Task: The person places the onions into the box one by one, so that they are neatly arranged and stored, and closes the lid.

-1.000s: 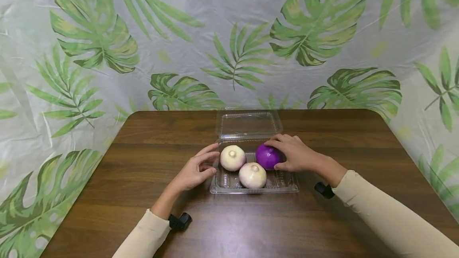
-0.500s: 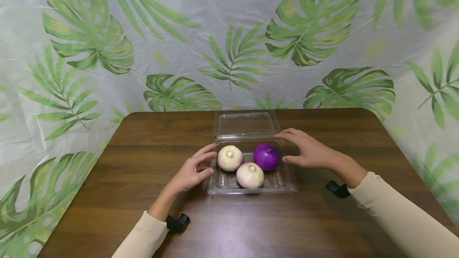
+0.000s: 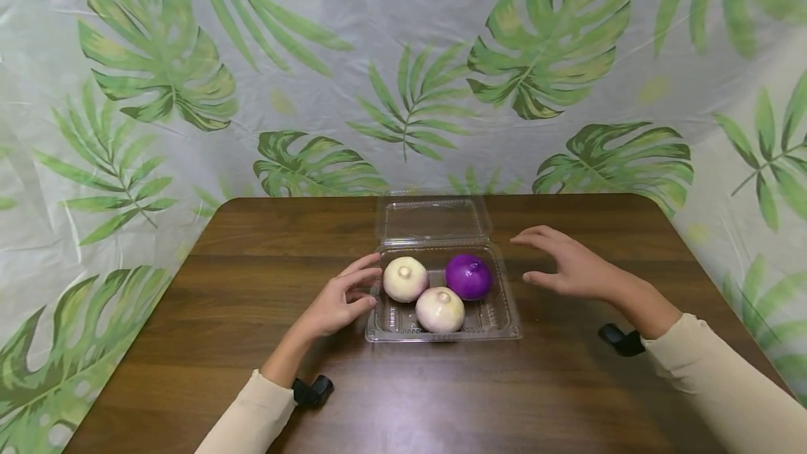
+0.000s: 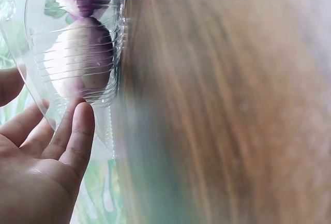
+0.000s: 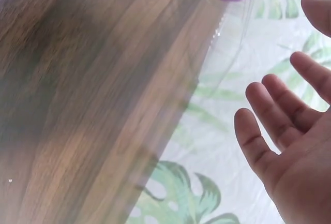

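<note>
A: Tray (image 3: 504, 314) position? Long axis?

B: Clear clamshell, middle of the table (image 3: 252, 370); long axis of base runs left to right; lid (image 3: 433, 218) hinged at the far edge, lying open and flat, pointing away from the person.

A: Contents?

B: Three onions; white onion (image 3: 405, 279) far left, stem up; second white onion (image 3: 441, 309) near centre, stem up, touching the first; purple onion (image 3: 468, 276) far right, just beside both.

A: Left hand?

B: Left hand (image 3: 338, 302) at the tray's left wall; fingers (image 4: 77, 131) loosely spread, tips against the plastic per wrist view; nothing gripped.

A: Right hand?

B: Right hand (image 3: 570, 268) right of the tray, apart from it, over the table; palm down, fingers (image 5: 258, 146) spread and relaxed, holding nothing; wrist view shows bare palm, purple onion at top edge.

A: Surroundings?

B: Leaf-print sheet (image 3: 189, 76) behind table; beige sleeves (image 3: 725, 384); black wrist mounts (image 3: 621, 340).
</note>
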`<action>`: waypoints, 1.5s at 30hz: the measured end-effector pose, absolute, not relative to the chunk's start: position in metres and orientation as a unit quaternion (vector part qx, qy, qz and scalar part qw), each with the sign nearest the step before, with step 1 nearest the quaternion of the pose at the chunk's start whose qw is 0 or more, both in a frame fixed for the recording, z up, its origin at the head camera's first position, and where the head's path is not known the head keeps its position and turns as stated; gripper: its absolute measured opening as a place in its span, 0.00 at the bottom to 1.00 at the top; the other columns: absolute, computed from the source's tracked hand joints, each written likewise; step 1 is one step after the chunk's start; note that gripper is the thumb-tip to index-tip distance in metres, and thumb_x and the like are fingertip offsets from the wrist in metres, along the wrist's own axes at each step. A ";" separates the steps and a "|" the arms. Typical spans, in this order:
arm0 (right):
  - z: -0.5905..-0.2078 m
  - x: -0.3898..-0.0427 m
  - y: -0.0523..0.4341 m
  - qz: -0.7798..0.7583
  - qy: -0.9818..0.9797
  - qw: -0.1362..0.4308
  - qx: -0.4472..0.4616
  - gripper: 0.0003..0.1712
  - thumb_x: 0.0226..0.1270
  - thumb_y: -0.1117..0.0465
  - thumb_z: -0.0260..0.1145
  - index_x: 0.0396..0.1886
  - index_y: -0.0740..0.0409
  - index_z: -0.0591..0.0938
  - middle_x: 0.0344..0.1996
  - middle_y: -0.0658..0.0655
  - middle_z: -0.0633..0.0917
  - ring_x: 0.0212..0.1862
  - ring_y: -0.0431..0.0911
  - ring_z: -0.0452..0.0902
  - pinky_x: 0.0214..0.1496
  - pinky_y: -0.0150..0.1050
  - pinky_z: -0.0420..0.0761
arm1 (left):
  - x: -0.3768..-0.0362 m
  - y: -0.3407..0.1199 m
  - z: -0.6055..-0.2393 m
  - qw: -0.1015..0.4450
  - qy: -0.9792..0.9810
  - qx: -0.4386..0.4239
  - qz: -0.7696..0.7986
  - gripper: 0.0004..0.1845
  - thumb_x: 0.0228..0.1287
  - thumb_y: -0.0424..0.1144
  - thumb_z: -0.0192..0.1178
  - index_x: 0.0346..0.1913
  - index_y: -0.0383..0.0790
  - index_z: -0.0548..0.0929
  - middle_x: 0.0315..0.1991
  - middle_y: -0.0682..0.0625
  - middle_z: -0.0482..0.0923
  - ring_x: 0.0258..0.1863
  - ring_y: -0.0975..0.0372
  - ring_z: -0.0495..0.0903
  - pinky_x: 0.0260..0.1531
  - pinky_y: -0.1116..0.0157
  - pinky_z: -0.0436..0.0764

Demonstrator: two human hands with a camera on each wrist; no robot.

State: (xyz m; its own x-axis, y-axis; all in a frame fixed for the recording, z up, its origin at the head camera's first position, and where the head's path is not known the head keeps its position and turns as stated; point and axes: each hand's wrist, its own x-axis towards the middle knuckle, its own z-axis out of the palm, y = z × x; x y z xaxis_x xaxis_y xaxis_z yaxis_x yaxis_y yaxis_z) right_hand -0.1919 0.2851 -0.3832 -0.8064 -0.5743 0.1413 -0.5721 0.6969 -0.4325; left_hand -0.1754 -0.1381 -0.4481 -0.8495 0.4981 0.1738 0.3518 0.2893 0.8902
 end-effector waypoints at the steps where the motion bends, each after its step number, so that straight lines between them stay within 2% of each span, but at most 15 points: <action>1: -0.382 -0.191 0.286 -0.235 0.921 0.001 -0.310 0.32 0.65 0.57 0.70 0.67 0.59 0.73 0.63 0.63 0.75 0.64 0.61 0.72 0.59 0.62 0.75 | -0.176 -0.138 -0.448 0.068 0.800 0.266 0.533 0.27 0.63 0.24 0.59 0.67 0.26 0.72 0.77 0.39 0.57 0.63 0.41 0.75 0.55 0.59 0.81; 8: -0.381 -0.192 0.298 -0.256 0.917 -0.002 -0.305 0.31 0.65 0.59 0.70 0.66 0.57 0.74 0.61 0.63 0.75 0.58 0.62 0.77 0.56 0.61 0.78 | -0.176 -0.139 -0.448 0.065 0.801 0.268 0.531 0.27 0.62 0.24 0.59 0.66 0.25 0.72 0.77 0.39 0.57 0.63 0.41 0.75 0.55 0.61 0.81; 13: -0.382 -0.193 0.308 -0.252 0.925 0.005 -0.285 0.30 0.65 0.58 0.70 0.66 0.57 0.73 0.62 0.64 0.74 0.58 0.63 0.77 0.52 0.62 0.80 | -0.176 -0.139 -0.447 0.061 0.800 0.272 0.531 0.27 0.61 0.23 0.59 0.66 0.24 0.72 0.77 0.37 0.57 0.62 0.40 0.75 0.54 0.63 0.81; 23: -0.380 -0.193 0.320 -0.239 0.934 0.007 -0.265 0.30 0.65 0.57 0.70 0.66 0.58 0.74 0.61 0.65 0.74 0.57 0.61 0.77 0.49 0.60 0.80 | -0.178 -0.139 -0.445 0.060 0.799 0.271 0.534 0.27 0.60 0.22 0.59 0.65 0.23 0.72 0.76 0.37 0.58 0.62 0.40 0.75 0.56 0.54 0.81; 29: -0.382 -0.196 0.327 -0.233 0.938 0.021 -0.256 0.30 0.66 0.56 0.69 0.66 0.58 0.74 0.60 0.66 0.75 0.56 0.61 0.78 0.48 0.59 0.81 | -0.179 -0.139 -0.446 0.062 0.798 0.269 0.536 0.27 0.61 0.22 0.59 0.65 0.23 0.72 0.76 0.37 0.58 0.63 0.40 0.75 0.55 0.61 0.82; 35: -0.390 -0.203 0.337 -0.234 0.943 0.046 -0.231 0.30 0.68 0.56 0.67 0.66 0.62 0.73 0.60 0.69 0.75 0.55 0.63 0.78 0.49 0.57 0.82 | -0.179 -0.139 -0.447 0.063 0.795 0.270 0.539 0.27 0.61 0.22 0.59 0.65 0.23 0.72 0.76 0.37 0.58 0.63 0.40 0.75 0.53 0.68 0.81; 45: -0.397 -0.208 0.342 -0.240 0.946 0.066 -0.209 0.31 0.70 0.54 0.65 0.67 0.65 0.72 0.61 0.70 0.75 0.56 0.65 0.78 0.49 0.56 0.83 | -0.179 -0.139 -0.447 0.066 0.796 0.271 0.538 0.27 0.61 0.22 0.59 0.65 0.24 0.72 0.77 0.38 0.58 0.63 0.41 0.75 0.53 0.67 0.81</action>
